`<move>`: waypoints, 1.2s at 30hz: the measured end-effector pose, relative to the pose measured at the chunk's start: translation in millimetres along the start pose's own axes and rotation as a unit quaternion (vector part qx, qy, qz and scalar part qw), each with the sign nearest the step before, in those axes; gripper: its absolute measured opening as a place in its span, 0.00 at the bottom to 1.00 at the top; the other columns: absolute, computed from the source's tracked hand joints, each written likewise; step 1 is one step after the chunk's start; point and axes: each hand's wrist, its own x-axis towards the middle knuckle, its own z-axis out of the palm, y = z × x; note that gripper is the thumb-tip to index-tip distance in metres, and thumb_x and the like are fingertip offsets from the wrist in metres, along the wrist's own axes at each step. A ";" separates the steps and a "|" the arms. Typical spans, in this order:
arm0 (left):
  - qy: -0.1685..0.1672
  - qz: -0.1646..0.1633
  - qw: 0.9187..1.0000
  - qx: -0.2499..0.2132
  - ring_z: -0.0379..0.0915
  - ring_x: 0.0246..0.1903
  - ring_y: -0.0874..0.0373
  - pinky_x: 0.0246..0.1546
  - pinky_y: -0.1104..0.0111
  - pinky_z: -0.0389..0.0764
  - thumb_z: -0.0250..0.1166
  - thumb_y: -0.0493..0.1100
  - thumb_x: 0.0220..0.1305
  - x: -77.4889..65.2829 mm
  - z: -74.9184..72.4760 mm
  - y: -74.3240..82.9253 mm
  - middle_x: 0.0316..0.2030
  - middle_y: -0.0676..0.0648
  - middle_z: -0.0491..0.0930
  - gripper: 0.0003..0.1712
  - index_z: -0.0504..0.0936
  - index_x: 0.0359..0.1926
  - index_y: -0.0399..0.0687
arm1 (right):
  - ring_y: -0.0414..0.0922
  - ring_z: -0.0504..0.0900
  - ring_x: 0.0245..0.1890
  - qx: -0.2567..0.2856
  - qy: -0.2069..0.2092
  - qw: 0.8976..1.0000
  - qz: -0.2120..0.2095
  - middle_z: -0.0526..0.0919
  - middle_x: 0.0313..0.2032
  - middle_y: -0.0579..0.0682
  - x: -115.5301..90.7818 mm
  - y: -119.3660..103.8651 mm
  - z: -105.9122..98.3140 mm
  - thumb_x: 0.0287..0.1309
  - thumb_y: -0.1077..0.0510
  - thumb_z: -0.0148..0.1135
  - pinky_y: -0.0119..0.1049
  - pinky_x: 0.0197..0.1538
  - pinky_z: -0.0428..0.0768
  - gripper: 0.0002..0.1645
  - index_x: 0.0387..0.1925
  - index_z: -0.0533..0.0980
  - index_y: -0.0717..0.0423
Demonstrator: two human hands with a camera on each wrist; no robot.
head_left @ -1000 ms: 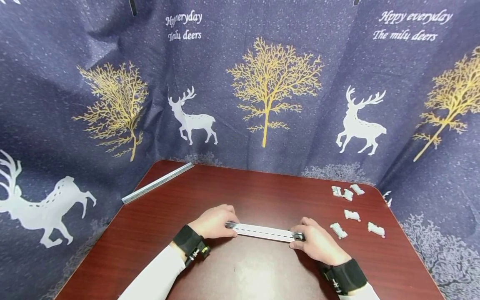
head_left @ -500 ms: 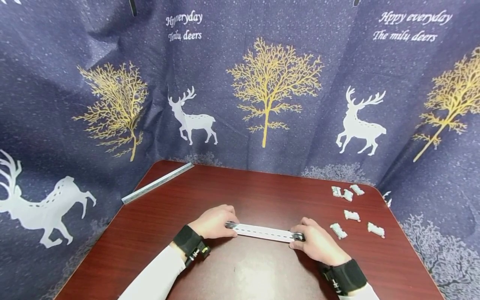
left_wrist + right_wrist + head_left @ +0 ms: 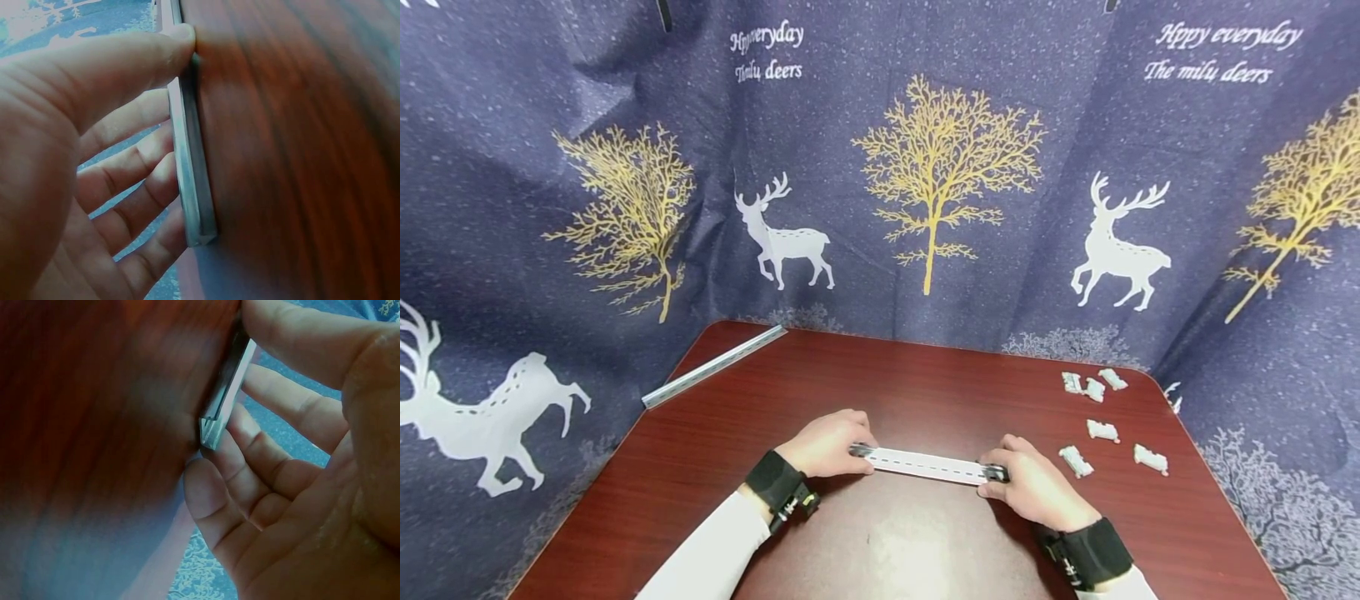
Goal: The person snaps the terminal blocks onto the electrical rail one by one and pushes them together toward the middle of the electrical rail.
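A slotted metal rail (image 3: 925,465), like a short DIN rail, lies crosswise on the table in the head view. My left hand (image 3: 833,444) grips its left end, thumb along the near edge and fingers along the far edge. At the other end my right hand (image 3: 1036,482) pinches the rail the same way. In the left wrist view the rail (image 3: 192,162) runs between the thumb and the curled fingers. The right wrist view shows the rail's cut end (image 3: 211,432) beside the fingers.
A longer slotted rail (image 3: 715,367) lies along the table's left edge. Several small pale plastic pieces (image 3: 1103,431) are scattered at the right of the reddish-brown table (image 3: 880,383). Behind the table hangs a dark blue cloth (image 3: 850,150) printed with deer and trees.
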 end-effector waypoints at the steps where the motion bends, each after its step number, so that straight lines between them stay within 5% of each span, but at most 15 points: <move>1: 0.000 -0.001 1.000 -0.001 0.73 0.40 0.64 0.42 0.70 0.78 0.83 0.55 0.61 0.0 0.0 0.0 0.38 0.59 0.80 0.12 0.96 0.44 0.62 | 0.35 0.69 0.38 0.000 0.001 1.000 -0.001 0.75 0.38 0.39 0.0 0.1 0.1 0.61 0.51 0.85 0.36 0.41 0.74 0.16 0.49 0.90 0.46; 26: 0.004 -0.002 1.000 -0.009 0.74 0.40 0.65 0.42 0.70 0.78 0.84 0.54 0.61 0.3 2.2 -2.6 0.38 0.61 0.79 0.12 0.96 0.44 0.62 | 0.38 0.73 0.40 -0.019 0.000 1.000 0.011 0.77 0.40 0.39 -1.3 -1.3 -7.7 0.57 0.49 0.87 0.38 0.43 0.78 0.20 0.49 0.89 0.47; 36: 0.001 -0.009 1.000 -0.007 0.72 0.38 0.65 0.40 0.70 0.77 0.84 0.55 0.60 0.9 4.4 -3.4 0.37 0.61 0.79 0.12 0.96 0.44 0.63 | 0.48 0.83 0.48 -0.044 0.057 0.995 0.066 0.83 0.44 0.45 -10.5 18.5 -36.4 0.56 0.49 0.87 0.49 0.50 0.84 0.26 0.55 0.89 0.52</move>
